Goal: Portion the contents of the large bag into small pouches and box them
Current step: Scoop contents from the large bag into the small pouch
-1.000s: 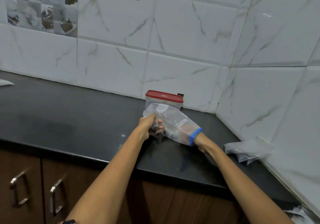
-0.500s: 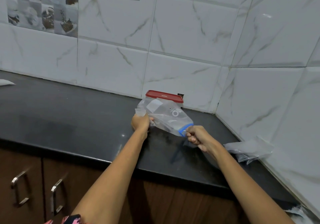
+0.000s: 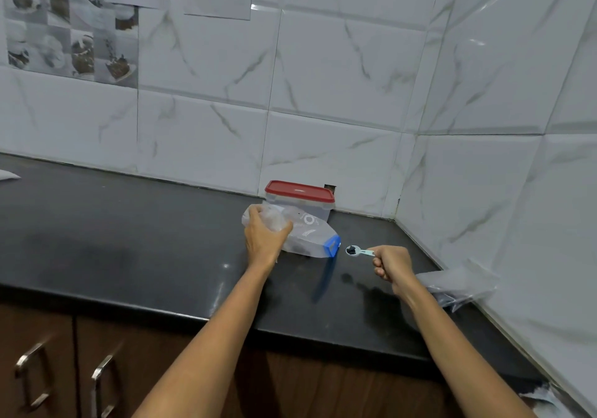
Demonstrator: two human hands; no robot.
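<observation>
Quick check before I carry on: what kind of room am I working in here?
Most likely a home kitchen corner: a dark stone countertop over wooden cabinets with metal handles, and marbled white wall tiles behind.

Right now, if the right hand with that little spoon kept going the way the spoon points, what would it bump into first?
Probably the blue mouth of the large bag: the spoon in the right hand points left at it, with bare counter between. Depth is hard to judge here.

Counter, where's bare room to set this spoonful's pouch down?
The countertop is bare left of the left hand, and between the forearms toward the front edge. It's crowded around the large bag, red-lidded box and pouch pile beside the right hand.
</observation>
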